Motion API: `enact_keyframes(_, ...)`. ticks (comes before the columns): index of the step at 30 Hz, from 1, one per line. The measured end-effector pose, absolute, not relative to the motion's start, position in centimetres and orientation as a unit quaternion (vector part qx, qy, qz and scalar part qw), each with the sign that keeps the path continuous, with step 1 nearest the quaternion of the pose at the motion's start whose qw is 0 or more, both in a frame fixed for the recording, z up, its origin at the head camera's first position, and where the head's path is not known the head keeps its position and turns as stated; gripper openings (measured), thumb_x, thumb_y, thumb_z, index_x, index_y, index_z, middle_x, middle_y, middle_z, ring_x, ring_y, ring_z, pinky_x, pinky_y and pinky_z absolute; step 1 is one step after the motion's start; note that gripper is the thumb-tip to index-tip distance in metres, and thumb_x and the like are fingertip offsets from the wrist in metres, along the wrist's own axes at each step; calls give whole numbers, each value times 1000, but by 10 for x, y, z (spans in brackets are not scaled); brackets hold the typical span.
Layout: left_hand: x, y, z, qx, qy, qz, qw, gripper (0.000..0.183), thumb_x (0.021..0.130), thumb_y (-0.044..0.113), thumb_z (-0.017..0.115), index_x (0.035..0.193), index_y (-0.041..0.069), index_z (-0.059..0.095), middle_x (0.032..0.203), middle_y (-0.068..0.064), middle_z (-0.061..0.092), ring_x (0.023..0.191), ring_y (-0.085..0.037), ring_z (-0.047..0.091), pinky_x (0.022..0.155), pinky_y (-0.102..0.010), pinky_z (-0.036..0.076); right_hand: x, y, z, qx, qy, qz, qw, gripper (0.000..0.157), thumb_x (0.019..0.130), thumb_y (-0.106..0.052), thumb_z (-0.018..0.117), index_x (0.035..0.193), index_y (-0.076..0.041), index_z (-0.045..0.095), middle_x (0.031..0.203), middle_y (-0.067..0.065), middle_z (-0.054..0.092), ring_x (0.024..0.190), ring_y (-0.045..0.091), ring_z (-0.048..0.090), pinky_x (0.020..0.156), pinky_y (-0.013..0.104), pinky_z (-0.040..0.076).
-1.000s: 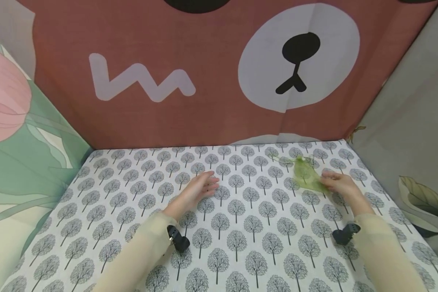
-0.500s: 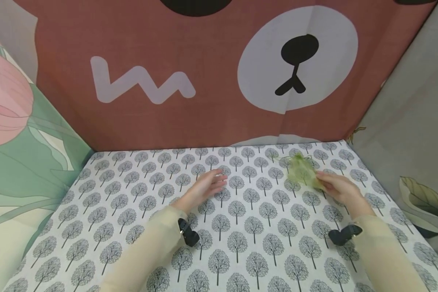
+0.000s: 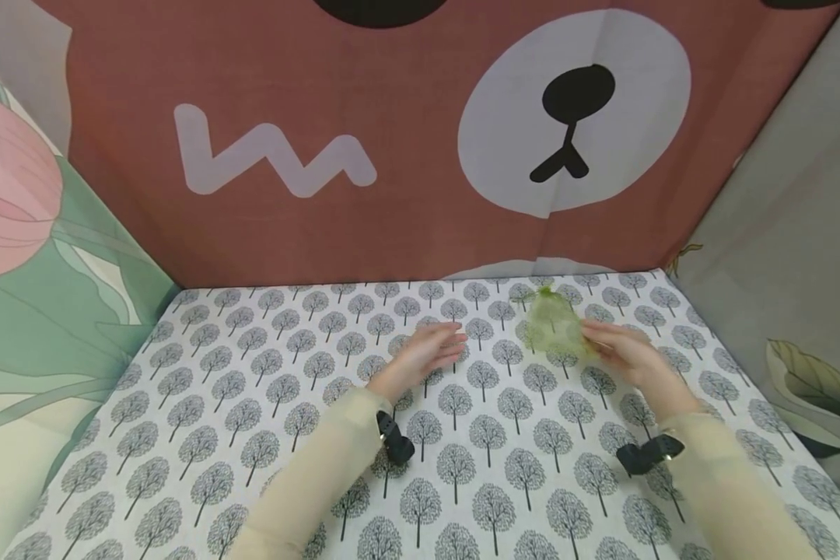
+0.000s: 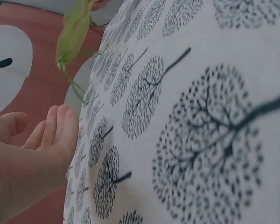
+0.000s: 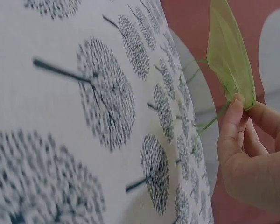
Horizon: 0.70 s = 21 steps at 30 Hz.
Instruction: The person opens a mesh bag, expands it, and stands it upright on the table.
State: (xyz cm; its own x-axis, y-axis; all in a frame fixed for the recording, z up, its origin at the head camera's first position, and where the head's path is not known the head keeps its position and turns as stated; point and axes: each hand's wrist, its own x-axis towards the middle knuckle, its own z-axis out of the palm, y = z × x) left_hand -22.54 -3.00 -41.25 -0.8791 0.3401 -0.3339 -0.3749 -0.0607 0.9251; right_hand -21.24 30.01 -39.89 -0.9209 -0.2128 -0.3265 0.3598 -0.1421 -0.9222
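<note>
A sheer yellow-green drawstring pouch (image 3: 554, 320) (image 5: 229, 53) is pinched at one corner between the fingertips of my right hand (image 3: 626, 356) (image 5: 259, 161). It looks limp and see-through, and thin green strings trail from its gathered end. In the left wrist view the pouch (image 4: 75, 35) hangs beyond my left hand (image 4: 37, 161), with a gap between them. My left hand (image 3: 423, 356) holds nothing; its fingers are loosely extended toward the pouch, palm facing inward.
White cloth with printed grey trees (image 3: 455, 459) covers the table. A reddish-brown curtain with a bear's muzzle (image 3: 322, 233) stands behind the far edge. Floral fabric (image 3: 28, 311) closes the left side, and grey leaf-printed fabric (image 3: 784, 272) the right. Dark cameras (image 3: 395, 443) sit on both wrists.
My right hand has carried the pouch leftward, toward the middle of the table. My left hand has moved to the right, so the gap between the hands is smaller.
</note>
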Motion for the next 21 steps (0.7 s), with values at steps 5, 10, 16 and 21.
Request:
enact_keyframes(5, -224, -22, -413, -1, 645, 723, 246, 46, 101, 24, 45, 141, 2, 40, 138, -20, 53, 126, -32, 54, 103, -32, 51, -211, 282, -396, 51, 590, -782, 195, 29, 92, -1, 58, 87, -24, 74, 89, -13, 71, 80, 2, 64, 76, 12, 54)
enact_keyframes(10, -223, -20, -414, 7, 647, 720, 251, 48, 100, 26, 47, 141, 1, 40, 136, -19, 54, 123, -31, 57, 100, -29, 52, -211, 264, -400, 35, 622, -757, 196, 27, 92, -4, 59, 89, -28, 71, 93, -16, 66, 82, -1, 62, 79, 10, 53)
enact_keyframes(16, -220, -21, -414, 16, 647, 718, 258, 50, 100, 27, 47, 142, 2, 39, 136, -19, 54, 123, -31, 57, 100, -29, 52, -209, 247, -404, 20, 677, -706, 208, 35, 93, -13, 61, 128, -13, 57, 101, -16, 61, 91, -3, 60, 87, 9, 51)
enact_keyframes(21, -220, -21, -414, 17, 641, 722, 260, 50, 100, 25, 49, 142, 1, 38, 136, -21, 54, 123, -32, 57, 100, -29, 52, -207, 235, -403, 23, 665, -714, 215, 27, 92, -12, 62, 118, -18, 63, 96, -18, 65, 90, -2, 62, 86, 9, 52)
